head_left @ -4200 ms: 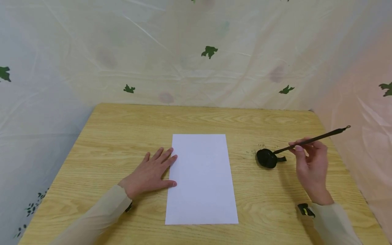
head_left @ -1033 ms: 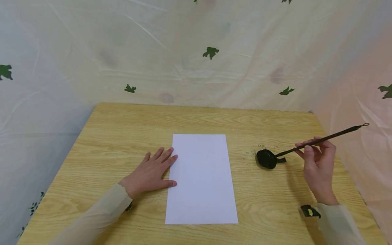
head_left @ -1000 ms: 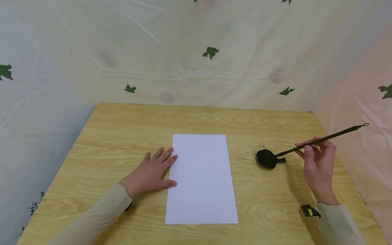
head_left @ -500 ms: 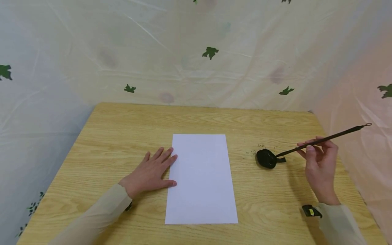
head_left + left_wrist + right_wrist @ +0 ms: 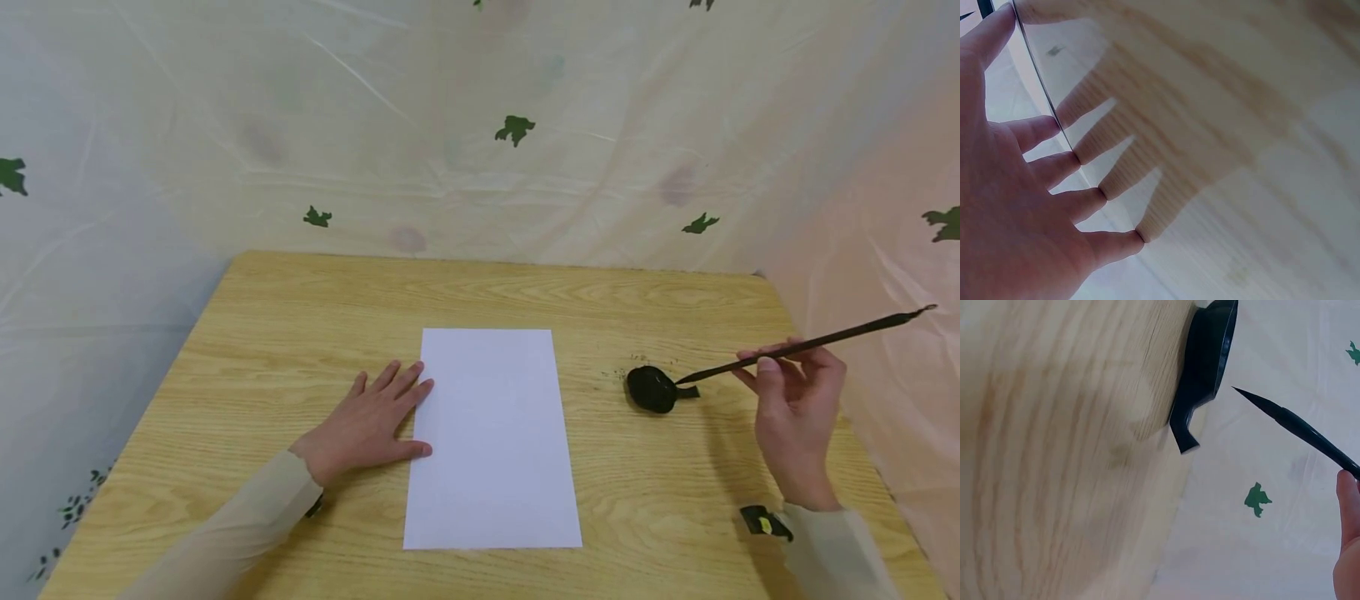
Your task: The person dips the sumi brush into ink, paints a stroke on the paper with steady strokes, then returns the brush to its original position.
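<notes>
My left hand [image 5: 363,427] rests with spread fingers over the left edge of a blank white sheet of paper [image 5: 491,442]; in the left wrist view its fingertips [image 5: 1124,245] meet the surface. My right hand [image 5: 798,421] pinches a dark calligraphy brush [image 5: 832,337] by the lower handle, which slants up to the right toward a small hanging loop. A black ink dish [image 5: 651,390] with a short handle stands right of the paper. The brush's pointed black tip is at the dish's right rim; the right wrist view shows the brush [image 5: 1307,432] apart from the dish [image 5: 1207,353].
Small dark specks [image 5: 621,373] dot the wooden table [image 5: 360,308] behind the ink dish. Pale cloth sheeting [image 5: 420,125] with green bird shapes hangs behind and on both sides. A dark band [image 5: 765,522] sits at my right wrist.
My right hand has moved rightward, drawing the brush tip from the inside of the ink dish to its right rim. The brush has tilted lower. My left hand and the paper stay put.
</notes>
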A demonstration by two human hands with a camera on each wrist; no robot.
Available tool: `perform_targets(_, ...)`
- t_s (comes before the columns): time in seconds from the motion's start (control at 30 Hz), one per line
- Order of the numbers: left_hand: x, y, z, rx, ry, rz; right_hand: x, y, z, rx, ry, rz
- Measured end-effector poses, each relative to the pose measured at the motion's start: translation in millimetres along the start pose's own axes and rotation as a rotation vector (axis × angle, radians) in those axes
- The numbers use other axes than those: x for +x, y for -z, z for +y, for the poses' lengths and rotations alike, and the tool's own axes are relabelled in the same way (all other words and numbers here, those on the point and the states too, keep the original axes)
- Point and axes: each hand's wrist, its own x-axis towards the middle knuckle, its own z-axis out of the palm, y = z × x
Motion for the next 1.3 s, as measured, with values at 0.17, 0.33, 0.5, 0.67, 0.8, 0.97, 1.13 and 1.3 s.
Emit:
perform_targets(0.17,-0.5,0.6,0.4,0.006,-0.004,0.004,-4.9,-3.5,-0.6,-0.025,-0.044,0.052)
perform_targets(0.33,-0.4,0.2,0.3,0.015,-0.004,0.006,-7.7,-2.7,2.0,-0.064,-0.071,0.083)
perform_targets(0.5,-0.3,0.2,0.6,0.015,-0.003,0.004,-8.3,0.2,3.9,-0.101,-0.111,0.116)
perform_targets(0.67,-0.6,0.2,1.1,0.017,-0.004,0.006,-8.4,1.3,1.9,-0.152,-0.133,0.132)
perform_targets(0.8,-0.6,-0.1,0.8,0.019,-0.004,0.004,-7.6,1.2,-0.6,-0.195,-0.143,0.145)
perform_targets(0.97,-0.7,-0.3,0.6,0.017,-0.002,0.002,-6.3,1.6,-3.9,-0.224,-0.145,0.149)
perform_targets(1.13,-1.1,-0.3,0.4,0.012,-0.004,0.004,-4.8,1.7,-5.3,-0.151,-0.107,0.140)
perform_targets(1.3,-1.1,-0.2,0.3,0.005,-0.004,0.005,-6.0,0.0,-3.2,-0.086,-0.055,0.082)
